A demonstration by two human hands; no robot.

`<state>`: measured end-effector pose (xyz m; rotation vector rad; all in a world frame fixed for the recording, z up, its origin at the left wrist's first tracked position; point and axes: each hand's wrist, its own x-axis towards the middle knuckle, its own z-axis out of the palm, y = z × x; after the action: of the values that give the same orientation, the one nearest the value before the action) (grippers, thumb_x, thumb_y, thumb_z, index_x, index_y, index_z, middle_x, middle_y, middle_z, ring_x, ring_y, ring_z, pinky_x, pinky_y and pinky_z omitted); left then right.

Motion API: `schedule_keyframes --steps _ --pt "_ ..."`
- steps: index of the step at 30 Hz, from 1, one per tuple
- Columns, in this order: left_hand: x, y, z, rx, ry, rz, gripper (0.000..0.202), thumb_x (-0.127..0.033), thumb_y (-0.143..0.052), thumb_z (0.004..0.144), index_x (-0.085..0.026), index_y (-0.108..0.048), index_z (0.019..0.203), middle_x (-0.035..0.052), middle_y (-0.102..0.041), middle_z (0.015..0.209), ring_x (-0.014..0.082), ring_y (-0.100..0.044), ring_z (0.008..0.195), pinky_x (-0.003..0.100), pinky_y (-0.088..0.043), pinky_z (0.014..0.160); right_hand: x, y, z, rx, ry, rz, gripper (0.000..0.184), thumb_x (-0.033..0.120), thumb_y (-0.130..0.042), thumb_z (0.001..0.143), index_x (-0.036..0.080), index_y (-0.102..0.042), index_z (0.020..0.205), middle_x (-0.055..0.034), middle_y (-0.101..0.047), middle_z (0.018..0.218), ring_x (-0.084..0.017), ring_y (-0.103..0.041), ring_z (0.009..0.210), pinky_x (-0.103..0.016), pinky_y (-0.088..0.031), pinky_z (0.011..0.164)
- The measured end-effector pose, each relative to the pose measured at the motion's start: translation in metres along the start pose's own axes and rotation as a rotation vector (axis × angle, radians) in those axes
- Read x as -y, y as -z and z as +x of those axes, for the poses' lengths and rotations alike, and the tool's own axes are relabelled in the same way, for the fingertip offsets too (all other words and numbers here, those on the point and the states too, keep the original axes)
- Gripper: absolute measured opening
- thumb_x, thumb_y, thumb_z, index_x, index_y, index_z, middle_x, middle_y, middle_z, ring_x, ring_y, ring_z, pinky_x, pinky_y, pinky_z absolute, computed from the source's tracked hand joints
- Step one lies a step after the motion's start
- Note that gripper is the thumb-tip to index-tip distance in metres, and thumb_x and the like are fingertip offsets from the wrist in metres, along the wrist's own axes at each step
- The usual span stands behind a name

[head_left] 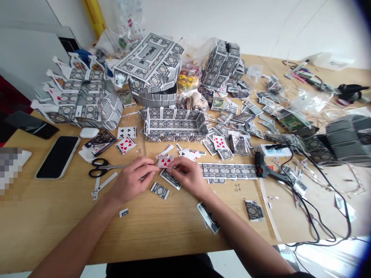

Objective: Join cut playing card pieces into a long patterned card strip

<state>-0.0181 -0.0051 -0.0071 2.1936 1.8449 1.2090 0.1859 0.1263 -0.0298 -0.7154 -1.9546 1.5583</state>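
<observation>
Between my two hands is a small playing card piece (165,161) with red hearts, held up just over the table. My left hand (135,178) pinches its left edge, and my right hand (188,175) pinches the right edge. Below my fingers lie a patterned card (171,179) and a smaller cut piece (160,190). Black-handled scissors (100,168) rest left of my left hand, their blades partly hidden behind it. A strip of joined cards (228,171) extends rightward from behind my right hand.
Behind my hands stands an open box made of cards (176,125); larger card structures (150,61) fill the back. A glue gun (268,170) with black cables lies at right, near a white power strip (275,150). A phone (58,157) lies at left. Loose cards (246,112) cover the back right.
</observation>
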Motion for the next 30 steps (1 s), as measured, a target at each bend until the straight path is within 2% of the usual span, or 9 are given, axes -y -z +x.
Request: schedule_keyframes --steps 3,7,9,13,18,21,24,28,30 --pt "-0.0008 0.0002 0.0007 0.012 -0.017 -0.014 0.025 -0.002 -0.064 0.097 -0.022 -0.074 0.108 0.0049 -0.074 0.109 0.0160 -0.073 0.101 0.026 -0.057 0.093 0.0030 0.0021 0.0004 0.037 0.050 -0.027 0.007 0.028 -0.078 0.095 0.025 -0.079 0.101 -0.0059 -0.077 0.106 -0.020 -0.073 0.097 -0.033 -0.060 0.079" --pt "-0.0003 -0.0004 0.0009 0.020 -0.017 -0.034 0.027 -0.001 -0.061 0.098 -0.023 -0.074 0.108 0.0046 -0.076 0.113 0.0159 -0.074 0.104 0.027 -0.057 0.096 0.0073 0.0031 0.0010 0.022 0.075 -0.007 0.006 0.030 -0.080 0.094 0.025 -0.079 0.097 -0.0101 -0.067 0.143 -0.024 -0.073 0.114 -0.035 -0.063 0.081" --pt "0.0006 -0.0009 0.0003 0.024 -0.009 -0.046 0.027 0.000 -0.060 0.098 -0.023 -0.073 0.105 0.0043 -0.077 0.115 0.0159 -0.075 0.105 0.028 -0.057 0.098 0.0073 0.0028 0.0012 0.016 0.075 -0.002 0.007 0.031 -0.080 0.093 0.025 -0.079 0.095 -0.0098 -0.064 0.150 -0.024 -0.073 0.116 -0.036 -0.064 0.082" --pt "0.0023 -0.0028 -0.0015 0.028 0.015 -0.062 0.024 -0.001 -0.060 0.099 -0.023 -0.070 0.100 0.0037 -0.078 0.116 0.0160 -0.075 0.107 0.027 -0.057 0.099 0.0036 0.0012 0.0009 0.028 0.039 0.026 0.013 0.037 -0.082 0.093 0.025 -0.079 0.097 -0.0091 -0.077 0.129 -0.024 -0.075 0.111 -0.038 -0.062 0.087" --pt "0.0021 -0.0047 -0.0032 0.025 0.037 -0.046 0.021 -0.003 -0.062 0.099 -0.023 -0.067 0.105 0.0032 -0.078 0.113 0.0147 -0.076 0.105 0.025 -0.056 0.097 0.0026 -0.0012 0.0001 0.009 -0.016 0.062 0.024 0.044 -0.081 0.093 0.021 -0.076 0.098 -0.0066 -0.082 0.100 -0.019 -0.075 0.086 -0.034 -0.061 0.079" --pt "0.0011 -0.0040 -0.0037 0.040 0.053 -0.054 0.019 -0.006 -0.063 0.099 -0.022 -0.066 0.108 0.0035 -0.077 0.111 0.0155 -0.076 0.104 0.025 -0.056 0.096 0.0038 -0.0022 0.0001 0.010 -0.032 0.108 0.028 0.047 -0.081 0.092 0.021 -0.075 0.103 -0.0050 -0.081 0.094 -0.018 -0.075 0.080 -0.031 -0.060 0.074" --pt "-0.0001 -0.0026 -0.0049 0.063 0.095 -0.079 0.017 -0.009 -0.064 0.097 -0.022 -0.063 0.107 0.0038 -0.077 0.108 0.0160 -0.077 0.098 0.024 -0.059 0.089 0.0037 -0.0032 -0.0001 -0.006 -0.039 0.110 0.032 0.050 -0.083 0.091 0.023 -0.073 0.105 -0.0044 -0.080 0.095 -0.016 -0.073 0.076 -0.030 -0.058 0.070" --pt "-0.0021 -0.0029 -0.0070 0.130 0.188 -0.137 0.023 -0.011 -0.066 0.095 -0.023 -0.063 0.113 0.0012 -0.079 0.102 0.0140 -0.077 0.081 0.023 -0.061 0.078 0.0006 -0.0048 -0.0008 -0.055 -0.084 0.108 0.040 0.054 -0.086 0.086 0.024 -0.061 0.096 -0.0028 -0.076 0.091 -0.017 -0.071 0.076 -0.031 -0.057 0.068" --pt "-0.0040 -0.0037 -0.0071 0.150 0.238 -0.208 0.026 -0.014 -0.068 0.094 -0.024 -0.062 0.117 0.0014 -0.080 0.103 0.0151 -0.078 0.082 0.024 -0.063 0.078 -0.0008 -0.0053 -0.0011 -0.073 -0.107 0.094 0.046 0.056 -0.087 0.083 0.026 -0.054 0.092 -0.0004 -0.072 0.083 -0.017 -0.068 0.072 -0.031 -0.055 0.064"
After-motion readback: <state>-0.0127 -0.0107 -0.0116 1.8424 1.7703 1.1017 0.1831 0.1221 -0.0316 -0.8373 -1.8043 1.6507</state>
